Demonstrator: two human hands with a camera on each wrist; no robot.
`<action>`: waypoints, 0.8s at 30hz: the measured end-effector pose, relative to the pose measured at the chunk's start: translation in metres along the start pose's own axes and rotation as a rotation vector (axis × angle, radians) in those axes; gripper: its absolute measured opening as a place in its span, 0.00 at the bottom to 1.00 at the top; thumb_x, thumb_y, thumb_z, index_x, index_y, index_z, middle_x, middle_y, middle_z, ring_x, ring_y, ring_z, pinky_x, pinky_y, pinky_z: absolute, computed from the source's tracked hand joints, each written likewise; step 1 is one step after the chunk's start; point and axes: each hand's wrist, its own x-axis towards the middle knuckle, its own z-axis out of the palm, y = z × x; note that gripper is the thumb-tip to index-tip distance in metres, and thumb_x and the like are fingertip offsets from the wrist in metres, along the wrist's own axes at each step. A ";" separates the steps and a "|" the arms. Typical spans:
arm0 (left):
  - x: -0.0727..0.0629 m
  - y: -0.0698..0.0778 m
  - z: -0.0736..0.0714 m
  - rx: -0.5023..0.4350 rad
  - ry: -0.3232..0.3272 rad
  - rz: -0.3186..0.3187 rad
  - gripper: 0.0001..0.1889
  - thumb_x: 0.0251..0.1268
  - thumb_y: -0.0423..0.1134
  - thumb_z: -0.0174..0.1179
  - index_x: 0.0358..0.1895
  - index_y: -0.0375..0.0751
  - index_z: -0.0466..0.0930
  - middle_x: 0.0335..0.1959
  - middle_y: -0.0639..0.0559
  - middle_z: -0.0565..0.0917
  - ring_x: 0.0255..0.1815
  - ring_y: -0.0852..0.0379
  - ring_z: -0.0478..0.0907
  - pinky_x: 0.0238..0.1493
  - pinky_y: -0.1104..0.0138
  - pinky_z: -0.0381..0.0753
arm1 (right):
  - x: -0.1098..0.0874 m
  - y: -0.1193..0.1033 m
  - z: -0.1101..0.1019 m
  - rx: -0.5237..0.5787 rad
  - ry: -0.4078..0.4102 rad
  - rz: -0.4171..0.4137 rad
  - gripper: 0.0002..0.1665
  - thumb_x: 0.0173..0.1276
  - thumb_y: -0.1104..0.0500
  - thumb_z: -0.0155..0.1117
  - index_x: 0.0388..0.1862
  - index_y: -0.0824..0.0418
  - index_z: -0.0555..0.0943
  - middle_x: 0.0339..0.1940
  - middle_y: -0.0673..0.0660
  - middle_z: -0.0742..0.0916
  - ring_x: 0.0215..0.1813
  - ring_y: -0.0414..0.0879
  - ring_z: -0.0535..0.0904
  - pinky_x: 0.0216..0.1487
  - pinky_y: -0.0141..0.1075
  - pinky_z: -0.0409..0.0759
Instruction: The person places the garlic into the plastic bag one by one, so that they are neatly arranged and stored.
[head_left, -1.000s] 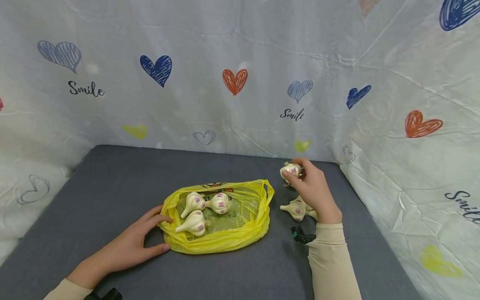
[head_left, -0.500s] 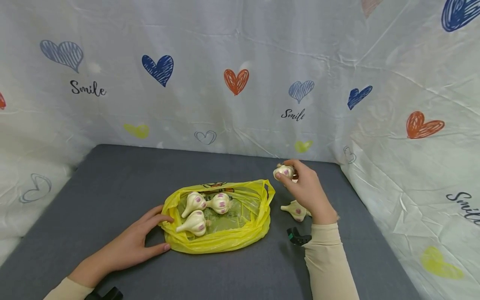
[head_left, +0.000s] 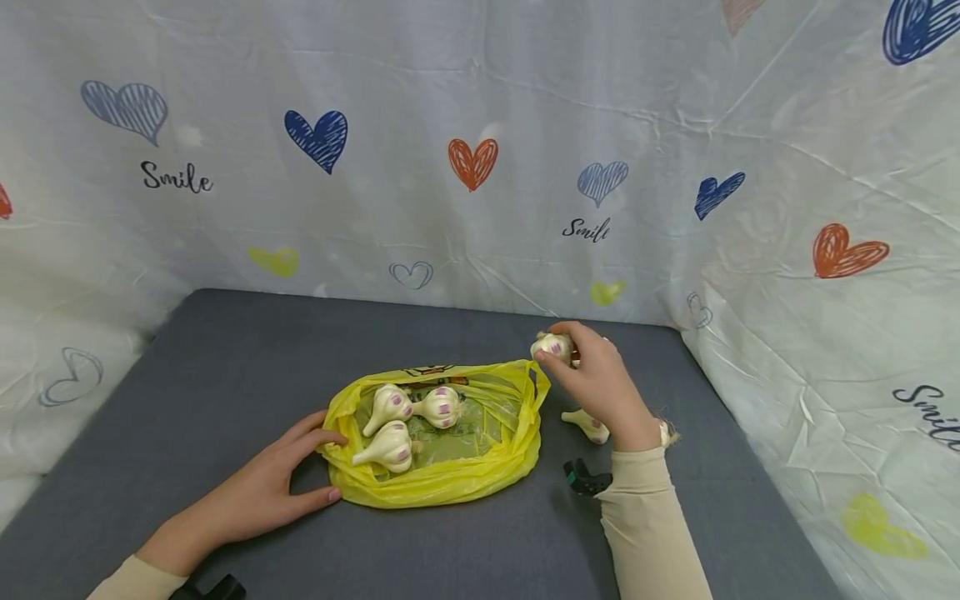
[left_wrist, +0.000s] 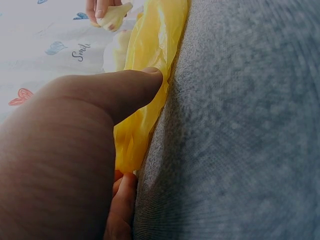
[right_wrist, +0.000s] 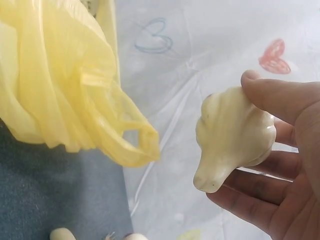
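Note:
A yellow plastic bag [head_left: 450,492] lies on the table with its mouth spread wide. Inside its left part sit three garlic bulbs [head_left: 390,446], white with purple patches. My left hand [head_left: 255,479] rests against the bag's left end, thumb along the near side and fingertips at the rim. Thumb and fingers of my right hand [head_left: 603,383] hold another garlic bulb [right_wrist: 232,132] above the table, close to the bag's right-hand handle loop [right_wrist: 142,142]. In the right wrist view that bulb's stem points down. A further garlic bulb [head_left: 587,427] lies on the table, partly behind the right hand.
The dark grey table [head_left: 247,350] ends at a white curtain [head_left: 525,100] printed with hearts, hanging behind and at both sides. Part of one more bulb [head_left: 667,433] shows beside the right wrist. A black device [head_left: 585,479] is at the right wrist.
My right hand has carried its garlic bulb left, from over the table's back right to near the bag's right end. My left hand and the bag have stayed put.

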 end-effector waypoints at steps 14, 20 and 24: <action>0.000 0.001 -0.001 0.008 0.003 0.001 0.30 0.72 0.64 0.71 0.72 0.63 0.77 0.85 0.39 0.63 0.81 0.29 0.65 0.64 0.31 0.76 | 0.003 -0.013 0.016 0.002 -0.073 -0.025 0.33 0.80 0.43 0.72 0.73 0.60 0.79 0.65 0.56 0.86 0.60 0.56 0.85 0.60 0.56 0.85; 0.001 0.001 -0.001 0.006 -0.002 -0.009 0.30 0.72 0.65 0.71 0.71 0.64 0.77 0.85 0.41 0.62 0.81 0.31 0.65 0.65 0.32 0.76 | 0.005 -0.017 0.026 -0.021 -0.102 -0.076 0.32 0.81 0.43 0.71 0.73 0.60 0.79 0.66 0.57 0.86 0.59 0.55 0.85 0.61 0.55 0.84; 0.000 0.003 -0.002 0.007 -0.004 -0.001 0.30 0.72 0.63 0.72 0.71 0.63 0.77 0.85 0.39 0.62 0.81 0.29 0.65 0.64 0.32 0.77 | 0.005 -0.020 0.031 -0.038 -0.120 -0.078 0.34 0.80 0.42 0.71 0.74 0.60 0.79 0.68 0.57 0.85 0.62 0.55 0.84 0.62 0.56 0.83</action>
